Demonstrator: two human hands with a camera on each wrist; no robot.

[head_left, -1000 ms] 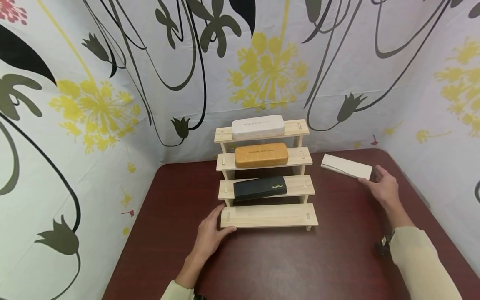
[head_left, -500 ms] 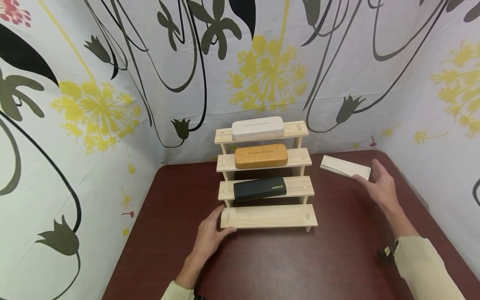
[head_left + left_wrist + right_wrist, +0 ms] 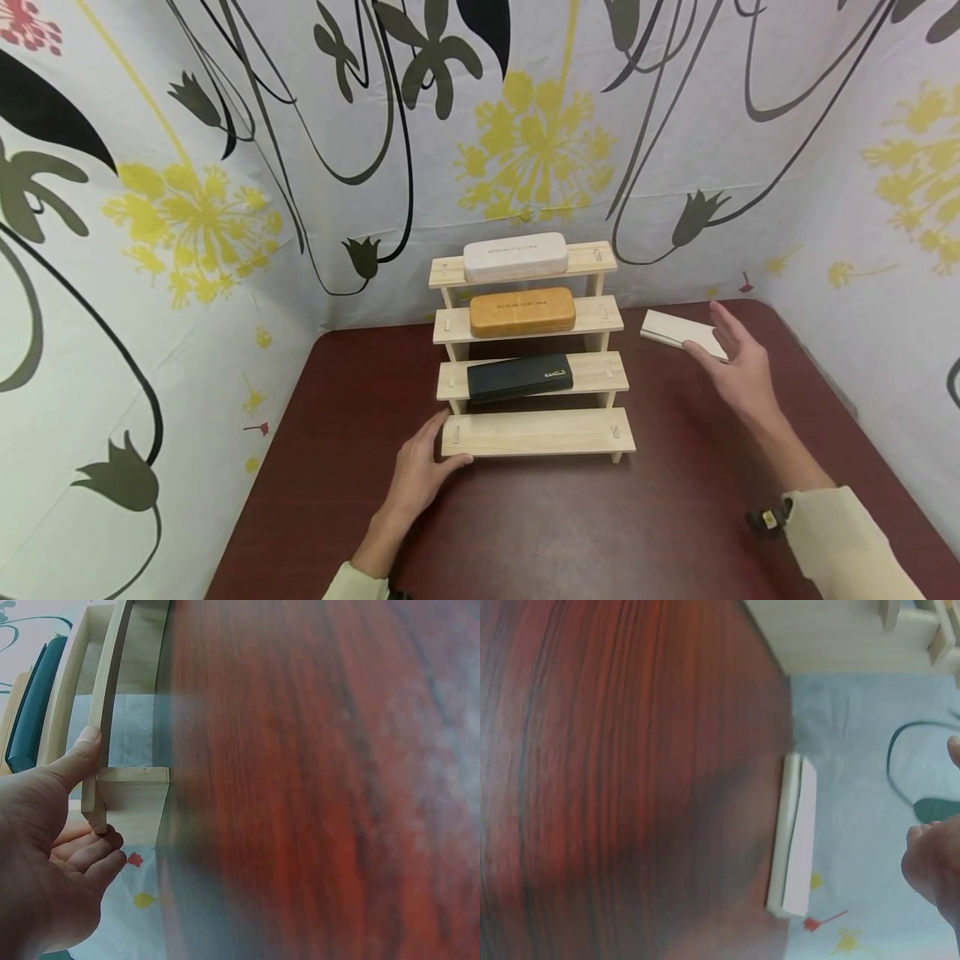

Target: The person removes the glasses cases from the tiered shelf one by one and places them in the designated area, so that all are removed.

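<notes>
A four-step wooden display stand point(image 3: 536, 432) stands on the table. My left hand point(image 3: 416, 471) grips the left end of its lowest step; in the left wrist view the thumb lies on the board point(image 3: 107, 712) and the fingers curl at its end. My right hand point(image 3: 742, 375) is raised with spread fingers, covering the right end of a flat white case point(image 3: 671, 327) in the head view. The right wrist view shows that case point(image 3: 799, 836) lying apart from the hand point(image 3: 937, 862), which holds nothing.
From top to bottom, the upper steps bear a white glasses case point(image 3: 516, 257), an orange glasses case point(image 3: 522, 312) and a dark case point(image 3: 520, 378). The bottom step is bare wood. Floral cloth point(image 3: 337, 192) surrounds the dark red table point(image 3: 540, 525) at the back and sides.
My right hand has come away from the flat white case's right end, moving left over it with its fingers spreading. The case stays in place; my left hand keeps its grip.
</notes>
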